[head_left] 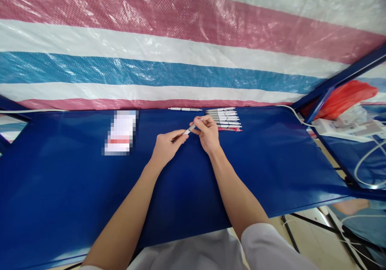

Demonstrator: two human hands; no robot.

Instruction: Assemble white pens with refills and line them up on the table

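Observation:
Both my hands hold one white pen (190, 130) over the middle of the blue table (271, 161). My left hand (166, 146) pinches its lower end with closed fingers. My right hand (207, 132) grips the upper end, fingers curled round it. Just behind my right hand lies a row of several white pens (224, 117), with a red pen (230, 129) at the near side of the row. A single white pen (185, 109) lies apart at the table's far edge.
A blurred white card or packet (121, 132) lies left of my hands. A striped tarp (181, 41) hangs behind the table. At the right stand a power strip with white cables (340, 126) and a red plastic bag (343, 95).

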